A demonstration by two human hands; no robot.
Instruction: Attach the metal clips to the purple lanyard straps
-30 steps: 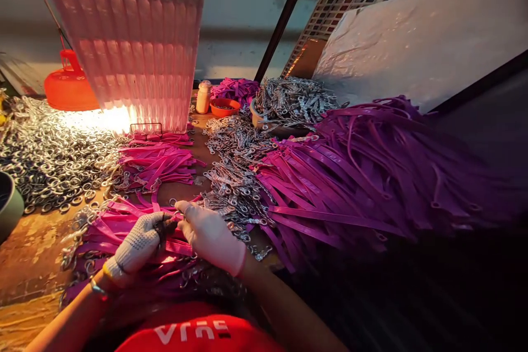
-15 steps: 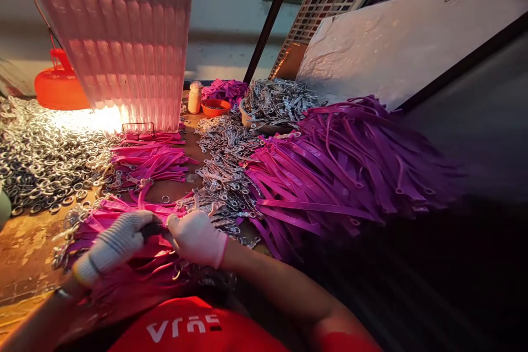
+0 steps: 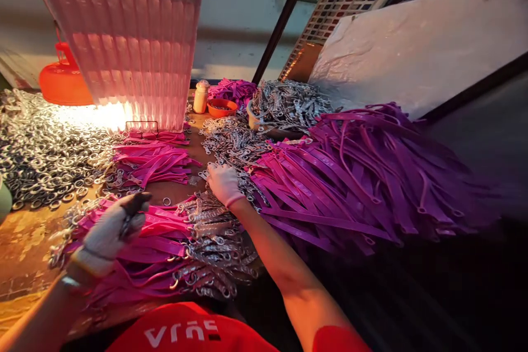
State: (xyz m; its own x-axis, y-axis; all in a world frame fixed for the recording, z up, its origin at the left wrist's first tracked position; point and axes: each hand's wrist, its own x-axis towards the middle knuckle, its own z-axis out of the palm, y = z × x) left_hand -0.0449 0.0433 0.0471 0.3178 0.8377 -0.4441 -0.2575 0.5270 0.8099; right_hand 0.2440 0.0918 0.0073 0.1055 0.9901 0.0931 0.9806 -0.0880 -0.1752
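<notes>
My left hand [image 3: 117, 228], in a pale glove with dark fingertips, is raised over the near pile of pink straps [image 3: 152, 225]. Its fingers are curled and blurred, and what they hold, if anything, cannot be made out. Farther forward, my right hand [image 3: 224, 182], in a white glove, reaches into the heap of small metal chains [image 3: 235, 143]. Its fingers are bent down at the chains, and their tips are partly hidden. Chains with ring ends [image 3: 214, 253] lie at the right side of the near straps.
Metal rings [image 3: 45, 154] are heaped at left under a red lamp [image 3: 66, 82], beside a ribbed translucent panel [image 3: 132, 44]. Purple straps [image 3: 330, 187] fill the right side. Behind stand a bottle [image 3: 201, 97], a red bowl [image 3: 221, 108] and a chain-filled basin [image 3: 253, 118].
My hands have parted. The right one moved forward and right to the chain heap; the left stayed low, drawing slightly back. The whole view shifted a little.
</notes>
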